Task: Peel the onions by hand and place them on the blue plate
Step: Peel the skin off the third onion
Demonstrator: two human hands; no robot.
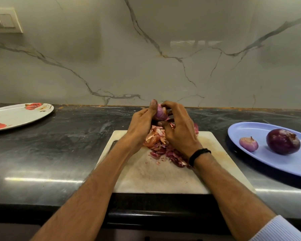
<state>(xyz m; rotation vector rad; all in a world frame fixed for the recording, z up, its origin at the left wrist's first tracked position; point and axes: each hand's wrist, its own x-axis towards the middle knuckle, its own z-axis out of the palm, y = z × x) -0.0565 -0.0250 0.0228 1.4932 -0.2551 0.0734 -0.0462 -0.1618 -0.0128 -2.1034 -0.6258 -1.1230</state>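
Note:
A small pale purple onion (159, 114) is held above the far edge of the white cutting board (156, 174). My left hand (141, 124) grips it from the left, thumb up along its side. My right hand (178, 127) curls over it from the right, fingertips on its top. A heap of dry reddish onion skins (159, 145) lies on the board under both hands. On the blue plate (274, 160) at the right sit a small peeled onion (248, 144) and a large dark purple onion (283, 141).
A white oval plate with red flowers (16, 115) lies at the far left on the dark stone counter (68, 145). A marble wall rises behind the counter. The counter's front edge runs just below the board.

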